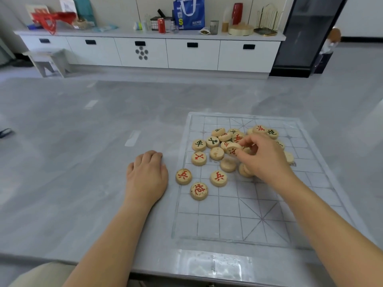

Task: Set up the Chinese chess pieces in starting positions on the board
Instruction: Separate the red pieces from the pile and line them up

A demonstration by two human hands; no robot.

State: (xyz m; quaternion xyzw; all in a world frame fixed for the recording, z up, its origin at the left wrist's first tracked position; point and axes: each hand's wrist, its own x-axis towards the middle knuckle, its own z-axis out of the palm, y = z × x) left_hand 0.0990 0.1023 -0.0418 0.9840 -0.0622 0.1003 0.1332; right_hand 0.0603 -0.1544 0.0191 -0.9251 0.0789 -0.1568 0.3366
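In the head view, a clear gridded board [228,214] is seen lying flat on a grey table [72,183], right of centre. A pile [224,139] of round wooden pieces is heaped on the board's far half, with some discs stacked on others and several turned face down. The right hand [263,158] is laid over the pile from the right with its fingers curled, and a red-marked piece [233,149] is pinched, tilted, between thumb and fingertips at the pile's middle. Other discs are partly hidden under the palm. Nearer the camera, three pieces are spread flat and apart from the pile: a red soldier [183,176] set on the board's left border, a second soldier [218,178] to its right, and a red cannon [199,190] below and between them. At the pile's left edge a green chariot [199,143] is placed just above a red piece [199,158]. The left hand [148,175] is rested palm down on the table just left of the board, its fingers loosely curled and nothing held in it. Behind the table, a long white cabinet [145,52] is seen against the wall, with a blue bag [189,15] and a red can [161,25] stood on its top among other clutter, and a pale stool [48,61] is set at its left end.
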